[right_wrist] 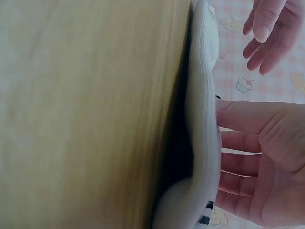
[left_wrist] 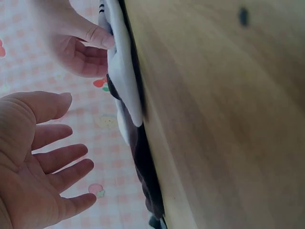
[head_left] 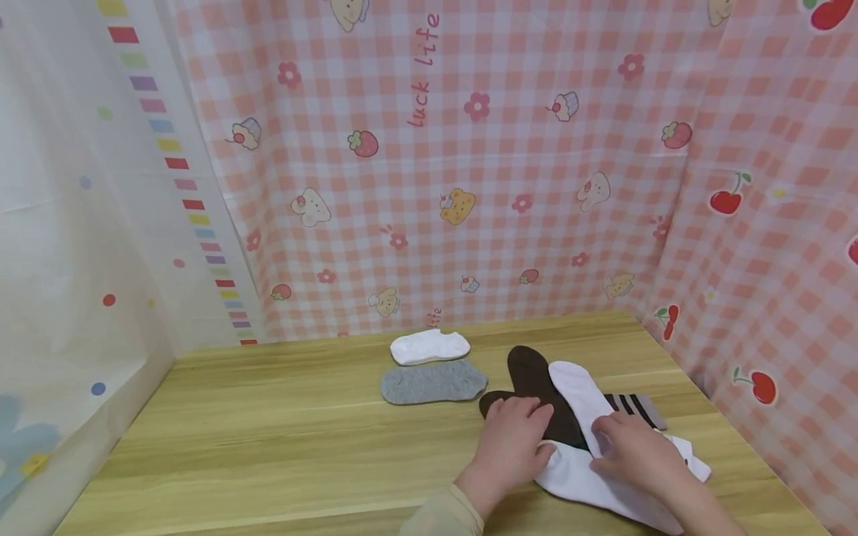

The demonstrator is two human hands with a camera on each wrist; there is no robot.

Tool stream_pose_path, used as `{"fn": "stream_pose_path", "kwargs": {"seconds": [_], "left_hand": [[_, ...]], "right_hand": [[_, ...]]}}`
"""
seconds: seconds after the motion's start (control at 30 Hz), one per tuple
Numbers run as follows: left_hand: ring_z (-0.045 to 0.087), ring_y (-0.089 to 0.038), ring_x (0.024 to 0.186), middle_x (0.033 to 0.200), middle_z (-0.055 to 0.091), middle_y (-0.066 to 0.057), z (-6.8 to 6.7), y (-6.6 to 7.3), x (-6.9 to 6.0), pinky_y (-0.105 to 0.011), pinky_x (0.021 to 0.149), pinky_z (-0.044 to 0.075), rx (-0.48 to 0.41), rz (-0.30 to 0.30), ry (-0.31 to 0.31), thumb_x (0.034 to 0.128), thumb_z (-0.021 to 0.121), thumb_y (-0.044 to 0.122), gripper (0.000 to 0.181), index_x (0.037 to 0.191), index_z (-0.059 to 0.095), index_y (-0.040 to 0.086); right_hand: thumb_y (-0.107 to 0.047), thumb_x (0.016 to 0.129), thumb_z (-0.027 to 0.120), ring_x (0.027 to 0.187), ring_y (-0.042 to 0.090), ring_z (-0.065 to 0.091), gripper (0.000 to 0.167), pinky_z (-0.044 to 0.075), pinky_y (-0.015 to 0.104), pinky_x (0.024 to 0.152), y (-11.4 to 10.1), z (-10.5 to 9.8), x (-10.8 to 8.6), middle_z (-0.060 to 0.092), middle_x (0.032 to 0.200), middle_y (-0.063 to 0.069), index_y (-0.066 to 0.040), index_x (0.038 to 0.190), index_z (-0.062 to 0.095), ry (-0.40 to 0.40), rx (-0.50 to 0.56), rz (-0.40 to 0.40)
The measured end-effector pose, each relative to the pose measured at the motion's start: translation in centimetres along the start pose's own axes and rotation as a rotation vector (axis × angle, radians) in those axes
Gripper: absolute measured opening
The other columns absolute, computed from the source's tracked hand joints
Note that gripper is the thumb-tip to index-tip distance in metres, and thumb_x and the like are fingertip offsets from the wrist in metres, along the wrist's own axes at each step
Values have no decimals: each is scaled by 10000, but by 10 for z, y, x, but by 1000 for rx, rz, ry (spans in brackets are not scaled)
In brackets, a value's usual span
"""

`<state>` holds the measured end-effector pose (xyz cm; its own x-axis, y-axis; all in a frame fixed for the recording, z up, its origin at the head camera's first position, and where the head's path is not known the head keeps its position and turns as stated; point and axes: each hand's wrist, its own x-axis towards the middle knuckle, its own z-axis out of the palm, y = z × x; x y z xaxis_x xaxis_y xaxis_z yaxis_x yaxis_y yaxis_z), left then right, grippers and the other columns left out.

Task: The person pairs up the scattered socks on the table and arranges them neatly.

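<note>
A pair of white long socks [head_left: 578,388] lies spread in a V at the right of the table, over a pair of dark brown socks [head_left: 531,372]. My left hand [head_left: 512,439] is above the brown socks; the left wrist view shows its fingers relaxed, apart from the fabric, nothing in them. With thumb and fingertips, my right hand [right_wrist: 267,157] touches the upper face of the white socks. No fabric visibly gathers between its fingers. Black stripes mark the white cuffs. A grey cuff with black stripes [head_left: 640,411] sticks out beyond the right hand.
Further back on the wooden table [head_left: 268,439] lie a white low-cut sock [head_left: 429,348] and, in front of it, a grey low-cut sock [head_left: 432,383]. Pink checked cloth [head_left: 402,179] hangs behind and on the right; a pale curtain [head_left: 74,223] hangs at the left.
</note>
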<state>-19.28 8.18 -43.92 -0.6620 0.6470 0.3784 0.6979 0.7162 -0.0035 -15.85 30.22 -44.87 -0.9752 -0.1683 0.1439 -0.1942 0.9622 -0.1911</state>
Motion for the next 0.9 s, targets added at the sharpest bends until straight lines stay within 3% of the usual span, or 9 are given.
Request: {"fn": "stream_pose_path", "kwargs": {"seconds": [0.2, 0.37, 0.53, 0.7, 0.9], "left_hand": [[549, -171, 1184, 1295, 612, 15, 1, 3, 1, -433, 1004, 426, -25, -11, -56, 887, 708, 412, 453, 1295, 642, 225], [559, -174, 1169, 1279, 621, 15, 3, 4, 1, -432, 997, 428, -23, -3, -29, 881, 712, 403, 443, 1280, 651, 220], [567, -180, 1152, 1263, 629, 5, -1, 3, 3, -425, 986, 430, -33, -4, -11, 874, 716, 385, 441, 1272, 655, 205], [568, -186, 1157, 1268, 627, -6, -6, -2, 5, -404, 980, 431, -72, -17, -28, 896, 707, 383, 442, 1290, 649, 191], [571, -186, 1169, 1275, 624, -16, -10, -4, 7, -382, 981, 434, -84, -29, -23, 912, 691, 383, 450, 1306, 637, 173]], "right_hand": [[-195, 696, 833, 736, 179, 551, 272, 489, 406, 659, -1, 0, 1, 576, 808, -22, -104, 895, 671, 15, -16, -35], [-69, 767, 752, 749, 173, 605, 111, 520, 403, 682, -1, -6, 2, 635, 806, -26, -119, 847, 693, 33, 33, -34], [-86, 860, 734, 685, 118, 557, 35, 492, 349, 612, 4, -18, 4, 629, 773, -58, -97, 879, 707, 70, 74, -14], [-80, 912, 678, 637, 105, 481, 76, 426, 320, 557, 10, -31, 4, 602, 757, -46, -42, 975, 695, 150, 120, 19], [-104, 934, 663, 677, 153, 561, 131, 497, 387, 587, 9, -43, 3, 663, 826, 22, -27, 1036, 695, 195, 160, 54]]}}
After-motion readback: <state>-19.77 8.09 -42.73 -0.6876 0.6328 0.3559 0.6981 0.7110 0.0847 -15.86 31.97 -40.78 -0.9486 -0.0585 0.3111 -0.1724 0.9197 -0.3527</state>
